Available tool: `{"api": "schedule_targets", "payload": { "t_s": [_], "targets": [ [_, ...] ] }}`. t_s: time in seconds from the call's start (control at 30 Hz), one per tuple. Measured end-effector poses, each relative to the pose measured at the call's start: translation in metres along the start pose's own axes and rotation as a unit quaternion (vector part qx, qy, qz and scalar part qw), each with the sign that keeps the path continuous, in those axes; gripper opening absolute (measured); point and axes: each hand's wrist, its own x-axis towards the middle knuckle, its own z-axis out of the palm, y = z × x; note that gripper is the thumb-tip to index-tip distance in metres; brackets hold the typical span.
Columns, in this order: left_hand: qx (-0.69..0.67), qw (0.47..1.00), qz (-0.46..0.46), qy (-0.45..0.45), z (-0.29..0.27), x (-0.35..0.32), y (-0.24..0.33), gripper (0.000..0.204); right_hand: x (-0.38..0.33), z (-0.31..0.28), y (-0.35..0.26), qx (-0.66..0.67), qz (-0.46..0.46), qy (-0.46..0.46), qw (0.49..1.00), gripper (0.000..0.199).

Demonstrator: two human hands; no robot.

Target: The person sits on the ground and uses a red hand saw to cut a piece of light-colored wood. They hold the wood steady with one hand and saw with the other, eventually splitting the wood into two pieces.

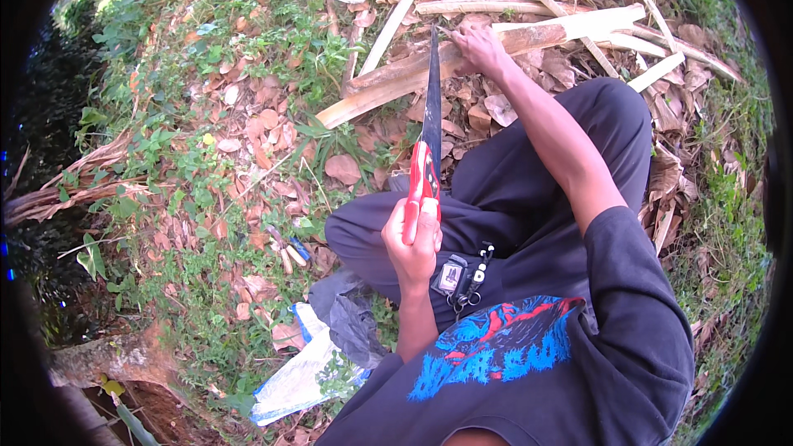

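My left hand (413, 244) is closed round the red handle of a hand saw (432, 107). The saw's dark, narrow blade points away from me and crosses a long split piece of pale wood (541, 35) with a brown outer face. Just right of the blade's tip, my right hand (479, 47) is closed on that piece, its fingertips partly hidden. The wood lies slanted on the leaves beyond my folded legs. From this view I cannot tell whether the teeth touch the wood.
More pale wood strips (396, 21) lie about the far side. To my left are small hand tools (287, 252), a dark plastic sheet (347, 318) and a white and blue sack (301, 372). A keychain (462, 281) rests on my lap. Dry leaves (343, 168) and green plants cover the ground.
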Motion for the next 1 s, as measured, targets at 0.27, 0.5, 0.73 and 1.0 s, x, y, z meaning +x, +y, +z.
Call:
{"api": "schedule_targets", "payload": {
  "t_s": [0.27, 0.5, 0.73, 1.0],
  "targets": [
    [-0.203, 0.974, -0.008, -0.099, -0.022, 0.034, 0.045, 0.032, -0.007, 0.002, 0.002, -0.02, 0.009, -0.004, 1.0, 0.073],
    [-0.281, 0.935, 0.028, -0.213, -0.041, 0.099, 0.094, 0.053, -0.005, 0.017, 0.0, -0.021, -0.013, 0.056, 0.998, 0.065],
    [-0.47, 0.815, -0.089, -0.328, -0.042, 0.18, 0.151, 0.07, -0.006, 0.017, 0.007, -0.015, -0.014, 0.106, 0.994, 0.063],
    [0.023, 0.951, 0.022, -0.308, 0.003, 0.2, 0.208, 0.044, -0.022, 0.012, -0.002, -0.06, -0.006, 0.116, 0.991, 0.069]
  ]
}}
